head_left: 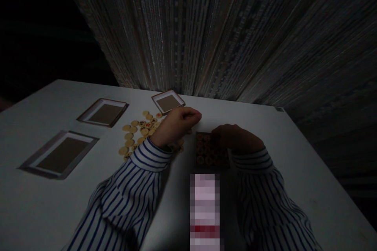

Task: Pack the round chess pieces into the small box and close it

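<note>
Yellowish round discs (129, 142) sit left of the dark square box (202, 133), where I'd keep the right hand (240, 138) (can't tell its fingers' grip) low and gentle; the left hand (174, 125) has fingers together.

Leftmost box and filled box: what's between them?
In the head view, loose round pieces and the striped left sleeve lie between leftmost box and filled box.

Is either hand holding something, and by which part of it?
I can't tell. The left hand is curled, hiding any hold; the right hand, at the box of round pieces, is too dark.
</note>
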`<control>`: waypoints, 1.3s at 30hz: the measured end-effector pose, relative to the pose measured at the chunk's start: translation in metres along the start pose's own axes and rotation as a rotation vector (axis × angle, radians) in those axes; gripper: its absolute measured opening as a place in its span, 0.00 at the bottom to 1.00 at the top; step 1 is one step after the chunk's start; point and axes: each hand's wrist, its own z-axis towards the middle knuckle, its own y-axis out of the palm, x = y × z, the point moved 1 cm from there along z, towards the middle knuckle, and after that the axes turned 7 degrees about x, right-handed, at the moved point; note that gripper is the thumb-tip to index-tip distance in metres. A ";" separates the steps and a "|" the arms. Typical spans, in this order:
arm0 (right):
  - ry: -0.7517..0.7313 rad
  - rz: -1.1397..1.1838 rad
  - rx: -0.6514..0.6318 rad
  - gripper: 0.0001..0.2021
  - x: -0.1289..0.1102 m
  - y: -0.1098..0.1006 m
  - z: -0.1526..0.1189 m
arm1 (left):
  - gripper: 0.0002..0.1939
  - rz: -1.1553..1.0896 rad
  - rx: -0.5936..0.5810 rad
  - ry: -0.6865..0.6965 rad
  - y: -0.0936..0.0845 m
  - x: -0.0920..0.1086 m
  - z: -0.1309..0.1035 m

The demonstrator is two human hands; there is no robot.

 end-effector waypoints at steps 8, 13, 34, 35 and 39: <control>-0.004 0.004 -0.003 0.15 -0.001 0.000 0.000 | 0.13 0.017 0.007 0.000 -0.001 0.001 0.000; 0.003 0.009 -0.026 0.16 -0.001 0.003 0.003 | 0.12 0.016 0.011 0.025 -0.001 0.001 0.000; -0.008 0.019 0.035 0.15 0.001 0.003 0.001 | 0.12 0.010 0.017 -0.001 -0.001 0.002 -0.001; -0.006 0.019 0.027 0.15 0.000 0.002 0.001 | 0.12 0.013 0.020 0.005 -0.001 0.002 0.000; -0.006 0.014 0.021 0.15 -0.002 0.001 0.001 | 0.12 0.021 0.026 0.029 -0.001 0.001 0.000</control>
